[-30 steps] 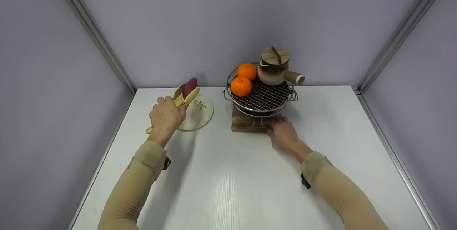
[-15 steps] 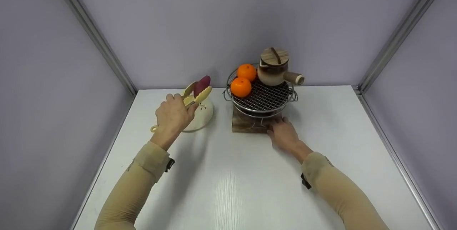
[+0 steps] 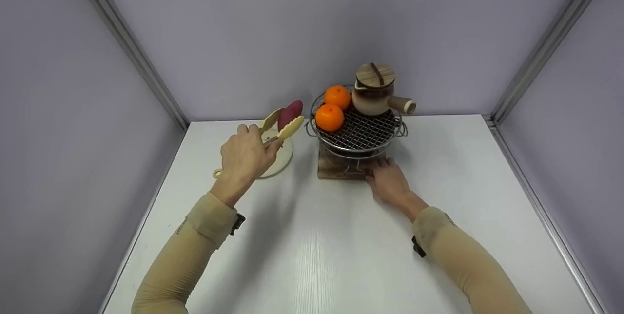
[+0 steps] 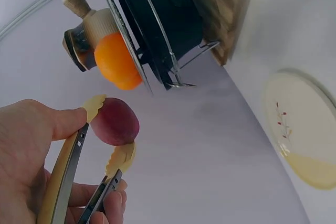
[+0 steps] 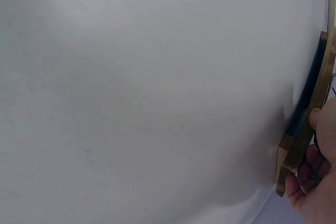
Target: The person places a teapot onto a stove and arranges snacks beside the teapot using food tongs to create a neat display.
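My left hand [image 3: 246, 155] grips tongs [image 3: 291, 127] with yellow scalloped tips and metal arms. Between the tips sits a purple-red, sweet-potato-like piece [image 4: 115, 121], held in the air over the far side of a plate [image 3: 280, 160] and left of the grill. My right hand [image 3: 390, 182] holds the near right corner of a wooden base [image 3: 334, 170]; in the right wrist view the thumb lies on one side of the base [image 5: 302, 145] and the curled fingers on another. A round wire grill rack [image 3: 365, 133] stands above that base.
Two oranges [image 3: 329, 118] rest on the rack's left side. A small pot [image 3: 373, 102] with a wooden lid stands at its back, its handle [image 3: 402, 105] sticking out to the right. Grey-white walls [image 3: 273, 36] enclose the white table [image 3: 312, 245].
My left hand has moved right with the tongs and the purple piece, from over the plate's left part toward the rack. The right hand stays at the wooden base.
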